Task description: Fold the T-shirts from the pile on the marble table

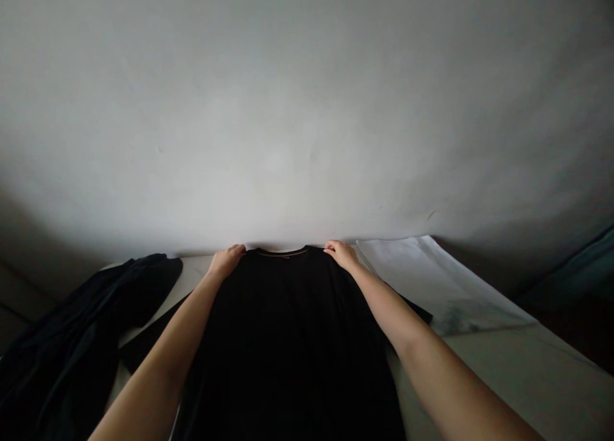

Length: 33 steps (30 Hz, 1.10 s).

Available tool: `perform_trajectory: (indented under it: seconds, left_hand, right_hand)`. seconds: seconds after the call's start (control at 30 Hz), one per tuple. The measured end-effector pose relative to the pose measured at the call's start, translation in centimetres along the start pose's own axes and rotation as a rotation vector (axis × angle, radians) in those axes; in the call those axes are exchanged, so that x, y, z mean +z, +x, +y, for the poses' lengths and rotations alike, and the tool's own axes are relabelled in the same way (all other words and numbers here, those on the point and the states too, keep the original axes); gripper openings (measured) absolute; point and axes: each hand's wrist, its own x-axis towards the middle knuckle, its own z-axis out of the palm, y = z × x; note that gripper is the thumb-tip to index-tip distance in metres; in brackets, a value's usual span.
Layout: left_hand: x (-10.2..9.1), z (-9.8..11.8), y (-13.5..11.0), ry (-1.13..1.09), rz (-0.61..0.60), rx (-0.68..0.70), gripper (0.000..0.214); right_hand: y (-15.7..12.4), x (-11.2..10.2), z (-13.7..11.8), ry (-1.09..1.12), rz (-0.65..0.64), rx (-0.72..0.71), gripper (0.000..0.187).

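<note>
Clearly, left hand [227,261] and right hand [343,254] pinch the black shirt [290,339] — one at each shoulder.

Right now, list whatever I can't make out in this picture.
All in the head view:
Black shirt, lower end: cut off by the bottom edge.
Sleeves: partly hidden by the forearms.
Mark at the collar: too small to read.
Dark garment: cut off by the left and bottom edges, its kind lost in shadow.
</note>
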Motion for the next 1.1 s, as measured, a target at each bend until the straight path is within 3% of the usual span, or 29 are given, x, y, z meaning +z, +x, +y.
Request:
perform_trajectory:
  seconds: [0.4, 0.5, 0.6, 0.67, 0.73, 0.87, 0.97, 1.1]
  left_hand:
    - [0.2, 0.0, 1.0, 0.062, -0.002, 0.025, 0.028]
    - [0.6, 0.1, 0.6, 0.143, 0.062, 0.035, 0.03]
    - [0.5, 0.4, 0.5, 0.234, 0.127, 0.226, 0.031]
    - [0.1, 0.7, 0.6, 0.25, 0.094, 0.375, 0.033]
    - [-0.4, 1.3, 0.6, 0.219, 0.023, 0.412, 0.031]
    - [-0.9, 3.4, 0.3, 0.157, -0.068, 0.146, 0.034]
    - [-0.4, 5.4, -0.9, 0.161, -0.075, -0.01, 0.038]
    - [0.6, 7.0, -3.5, 0.081, -0.136, -0.218, 0.065]
  right_hand:
    - [0.1, -0.1, -1.2, -0.132, -0.016, 0.058, 0.013]
    - [-0.3, -0.5, -1.9, -0.212, 0.008, 0.036, 0.017]
    - [-0.9, -1.0, -3.4, -0.328, -0.04, -0.037, 0.027]
    - [-1.3, -1.2, -4.7, -0.343, -0.121, -0.026, 0.037]
    - [-1.8, -1.1, -6.0, -0.331, -0.172, 0.027, 0.042]
    - [-3.1, -0.2, -8.1, -0.301, -0.217, 0.115, 0.043]
    - [-4.0, 0.5, -8.7, -0.227, -0.355, 0.199, 0.064]
    - [-4.7, 0.7, -8.2, -0.155, -0.461, 0.238, 0.081]
